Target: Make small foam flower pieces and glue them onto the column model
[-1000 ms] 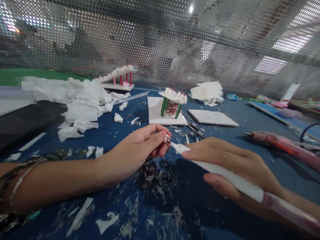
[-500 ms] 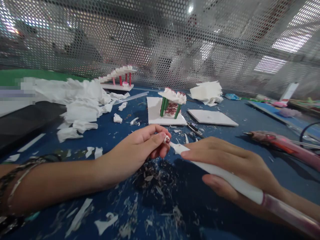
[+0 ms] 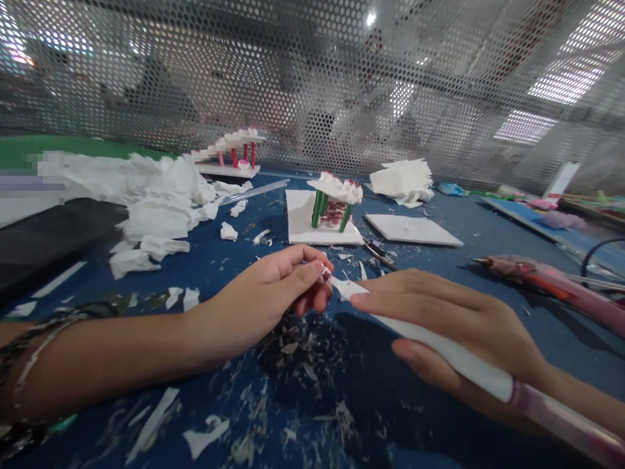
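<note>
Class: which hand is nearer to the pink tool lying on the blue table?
Right. The right hand, holding a white stick, lies just beside the pink tool; the left hand, pinching a small bit, sits farther away.

The left hand pinches a small white-and-red piece at its fingertips. The right hand grips a long white pen-shaped tool, whose tip meets that piece above the blue tabletop.

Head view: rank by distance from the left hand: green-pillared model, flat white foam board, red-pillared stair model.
1. Green-pillared model, just ahead of the left hand.
2. Flat white foam board, ahead right.
3. Red-pillared stair model, far back left.
</note>
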`<act>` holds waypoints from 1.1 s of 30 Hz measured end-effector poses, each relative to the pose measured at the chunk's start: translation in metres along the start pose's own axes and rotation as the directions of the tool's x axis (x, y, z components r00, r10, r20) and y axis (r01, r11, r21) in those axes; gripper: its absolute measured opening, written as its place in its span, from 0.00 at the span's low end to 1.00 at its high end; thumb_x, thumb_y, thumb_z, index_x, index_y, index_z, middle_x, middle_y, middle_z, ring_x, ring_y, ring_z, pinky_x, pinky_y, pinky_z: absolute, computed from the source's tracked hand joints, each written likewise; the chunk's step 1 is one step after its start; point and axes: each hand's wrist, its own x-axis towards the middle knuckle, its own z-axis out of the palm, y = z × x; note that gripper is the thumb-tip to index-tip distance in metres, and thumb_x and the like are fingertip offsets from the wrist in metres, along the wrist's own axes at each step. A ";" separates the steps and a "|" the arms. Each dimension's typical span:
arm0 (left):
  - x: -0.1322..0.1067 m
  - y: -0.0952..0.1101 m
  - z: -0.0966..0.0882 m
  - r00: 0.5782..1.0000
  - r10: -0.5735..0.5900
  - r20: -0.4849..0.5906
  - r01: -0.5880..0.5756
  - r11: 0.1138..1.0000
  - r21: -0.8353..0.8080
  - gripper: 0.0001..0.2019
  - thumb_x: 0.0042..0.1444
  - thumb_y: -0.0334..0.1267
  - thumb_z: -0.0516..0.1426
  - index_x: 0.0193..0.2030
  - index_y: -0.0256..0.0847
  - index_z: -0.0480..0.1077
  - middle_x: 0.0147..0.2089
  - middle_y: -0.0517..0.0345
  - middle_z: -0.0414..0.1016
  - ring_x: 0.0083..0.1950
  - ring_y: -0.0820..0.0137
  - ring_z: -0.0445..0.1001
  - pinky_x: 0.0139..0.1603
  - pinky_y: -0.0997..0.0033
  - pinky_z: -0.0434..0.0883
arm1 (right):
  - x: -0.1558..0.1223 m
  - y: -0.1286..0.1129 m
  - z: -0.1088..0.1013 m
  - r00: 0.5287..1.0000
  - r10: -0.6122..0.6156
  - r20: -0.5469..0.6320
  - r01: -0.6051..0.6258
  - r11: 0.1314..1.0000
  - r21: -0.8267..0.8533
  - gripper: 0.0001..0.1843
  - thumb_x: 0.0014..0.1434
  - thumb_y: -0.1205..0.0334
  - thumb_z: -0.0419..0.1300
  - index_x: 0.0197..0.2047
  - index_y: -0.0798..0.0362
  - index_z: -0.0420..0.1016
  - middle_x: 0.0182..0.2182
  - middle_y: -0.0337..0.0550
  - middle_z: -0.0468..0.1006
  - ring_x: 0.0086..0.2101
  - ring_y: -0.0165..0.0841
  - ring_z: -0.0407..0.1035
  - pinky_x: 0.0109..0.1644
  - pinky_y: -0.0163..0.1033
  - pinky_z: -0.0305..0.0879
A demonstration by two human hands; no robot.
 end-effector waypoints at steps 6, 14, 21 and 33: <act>0.001 -0.001 0.001 0.999 0.008 0.032 -0.007 1.000 -0.013 0.06 0.56 0.36 0.47 0.30 0.38 0.60 0.19 0.67 0.64 0.20 0.83 0.56 0.20 0.81 0.53 | 0.002 -0.001 0.000 1.000 -0.020 -0.012 0.019 1.000 -0.016 0.13 0.56 0.63 0.49 0.42 0.55 0.69 0.37 0.41 0.75 0.39 0.23 0.68 0.46 0.27 0.62; 0.000 -0.002 0.000 1.000 0.015 0.011 -0.015 1.000 0.015 0.07 0.56 0.38 0.47 0.31 0.38 0.61 0.21 0.67 0.66 0.21 0.83 0.57 0.21 0.82 0.54 | 0.001 -0.001 -0.001 0.999 -0.023 -0.043 0.021 0.998 -0.056 0.12 0.55 0.65 0.49 0.41 0.56 0.70 0.35 0.43 0.75 0.39 0.24 0.68 0.46 0.28 0.63; -0.001 0.000 0.001 1.000 0.006 0.006 -0.006 1.000 0.023 0.07 0.55 0.38 0.47 0.30 0.38 0.60 0.21 0.66 0.65 0.20 0.82 0.56 0.21 0.81 0.53 | 0.001 -0.001 -0.002 1.000 -0.014 -0.027 0.012 0.997 -0.082 0.12 0.55 0.66 0.49 0.41 0.55 0.69 0.35 0.43 0.76 0.39 0.26 0.69 0.45 0.31 0.65; -0.001 0.000 0.001 0.999 -0.007 0.046 0.006 1.000 0.022 0.07 0.55 0.38 0.47 0.30 0.38 0.60 0.21 0.66 0.65 0.20 0.82 0.55 0.21 0.81 0.52 | 0.000 -0.003 -0.002 0.999 -0.040 -0.028 0.036 0.987 -0.157 0.12 0.56 0.65 0.47 0.40 0.53 0.69 0.34 0.40 0.76 0.36 0.24 0.70 0.44 0.27 0.65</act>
